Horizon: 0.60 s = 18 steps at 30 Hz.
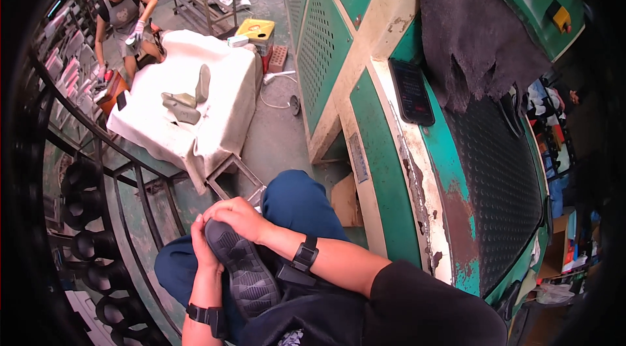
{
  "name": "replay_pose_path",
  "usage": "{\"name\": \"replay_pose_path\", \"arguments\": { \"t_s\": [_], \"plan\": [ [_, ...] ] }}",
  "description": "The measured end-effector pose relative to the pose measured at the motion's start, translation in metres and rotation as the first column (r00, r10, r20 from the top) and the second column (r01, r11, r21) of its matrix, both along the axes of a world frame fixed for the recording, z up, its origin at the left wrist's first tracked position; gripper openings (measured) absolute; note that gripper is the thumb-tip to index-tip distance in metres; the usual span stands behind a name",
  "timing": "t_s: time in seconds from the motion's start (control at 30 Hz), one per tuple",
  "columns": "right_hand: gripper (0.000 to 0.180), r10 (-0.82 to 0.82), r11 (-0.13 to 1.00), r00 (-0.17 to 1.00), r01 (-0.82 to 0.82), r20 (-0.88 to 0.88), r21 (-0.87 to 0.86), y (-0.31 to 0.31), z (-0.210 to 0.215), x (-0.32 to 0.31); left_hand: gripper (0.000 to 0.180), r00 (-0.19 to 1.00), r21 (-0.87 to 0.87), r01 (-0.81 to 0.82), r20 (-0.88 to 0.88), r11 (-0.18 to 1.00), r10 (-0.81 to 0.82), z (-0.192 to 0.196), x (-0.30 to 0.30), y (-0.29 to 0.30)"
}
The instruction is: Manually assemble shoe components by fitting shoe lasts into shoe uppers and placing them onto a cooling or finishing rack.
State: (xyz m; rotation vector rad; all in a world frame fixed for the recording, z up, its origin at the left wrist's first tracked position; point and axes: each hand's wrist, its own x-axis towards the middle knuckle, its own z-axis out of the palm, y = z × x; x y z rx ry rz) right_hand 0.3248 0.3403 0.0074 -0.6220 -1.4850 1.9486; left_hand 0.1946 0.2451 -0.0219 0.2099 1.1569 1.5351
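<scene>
A black shoe (248, 281) lies over my lap with its patterned sole turned up and one rounded end pointing away from me. My left hand (205, 248) grips the left side of that far end. Over the top of the same end curls my right hand (236, 217), its fingers wrapped round the edge and meeting the left fingertips. The shoe's upper is mostly hidden beneath the sole and by my hands. Both wrists wear black straps.
Ahead stands a table draped in white cloth (225, 79), with several greenish shoe lasts (181, 110) on it. A green machine (385, 170) rises at my right, a phone (412, 92) on its ledge. Black racks (140, 183) line my left. Another person (124, 14) works beyond the table.
</scene>
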Motion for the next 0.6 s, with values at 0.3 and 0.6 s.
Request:
{"name": "replay_pose_path", "arguments": {
  "t_s": [0.3,0.6],
  "plan": [
    [0.032,-0.264,0.625,0.964,0.145,-0.034,-0.767,0.061,-0.039,-0.015,0.076,0.969,0.541,0.044,-0.227,0.84,0.095,0.058,0.041,-0.02],
    [0.03,-0.41,0.862,0.909,0.359,-0.074,-0.357,0.017,-0.041,-0.01,0.07,0.889,0.534,0.102,-0.428,0.839,0.164,0.062,0.04,-0.029]
  ]
}}
